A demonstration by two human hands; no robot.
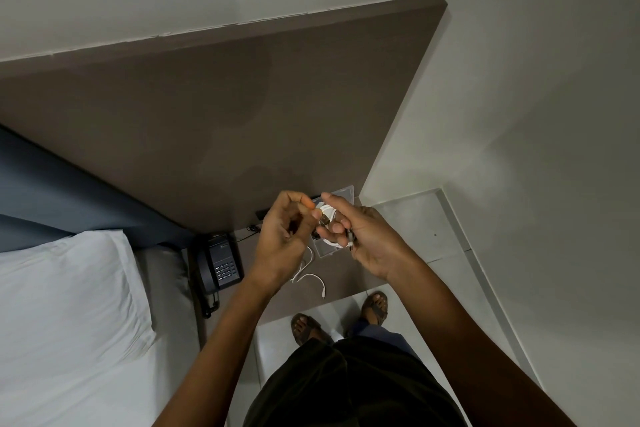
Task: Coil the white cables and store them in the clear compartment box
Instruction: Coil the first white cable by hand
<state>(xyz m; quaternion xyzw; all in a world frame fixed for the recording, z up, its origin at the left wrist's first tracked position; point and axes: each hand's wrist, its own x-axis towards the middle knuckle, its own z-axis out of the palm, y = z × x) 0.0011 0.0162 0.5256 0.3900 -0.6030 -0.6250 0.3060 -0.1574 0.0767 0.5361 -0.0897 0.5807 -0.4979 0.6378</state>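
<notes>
Both hands are raised over the bedside table (pixel 341 282). My right hand (pixel 363 234) grips a coiled white cable (pixel 329 213) with its metal plug ends showing near the palm. My left hand (pixel 284 232) pinches the same coil from the left with thumb and fingertips. Behind and under the hands lies the clear compartment box (pixel 341 194), mostly hidden; its far corner and a near edge (pixel 323 251) show. A second white cable (pixel 310 277) lies loose on the table below my left wrist, its plug end toward the front edge.
A black desk phone (pixel 220 265) sits at the table's left end beside the bed with white sheets (pixel 65 322). A brown headboard panel (pixel 225 114) rises behind. My sandalled feet (pixel 339 317) stand on pale floor tiles by the table's front edge.
</notes>
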